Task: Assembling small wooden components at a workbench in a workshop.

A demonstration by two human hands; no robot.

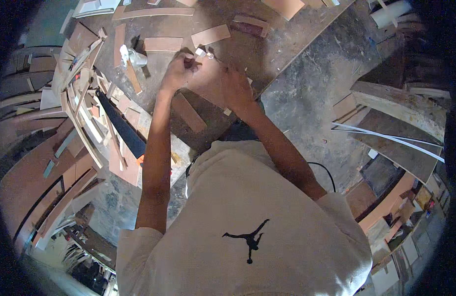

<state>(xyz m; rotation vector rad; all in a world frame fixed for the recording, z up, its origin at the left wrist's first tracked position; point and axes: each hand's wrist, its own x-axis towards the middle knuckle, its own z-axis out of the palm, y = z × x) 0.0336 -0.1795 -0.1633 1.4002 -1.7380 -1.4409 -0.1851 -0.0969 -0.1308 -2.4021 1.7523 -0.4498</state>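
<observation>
My left hand is over the worktable with its fingers curled; whatever they may pinch is hidden. Just beyond its fingertips are small white blocks, beside a pale bit. A flat brown board lies between my hands. At the board's right side, my right hand is bent down in shadow, and its fingers blend into the brown surface. On the near side lie a brown wooden strip and a small pale wooden block.
Short wooden strips lie about the table. A whitish translucent container stands left of my left hand. A black-bladed handsaw rests among scrap wood at left. White strips and boards lie at right.
</observation>
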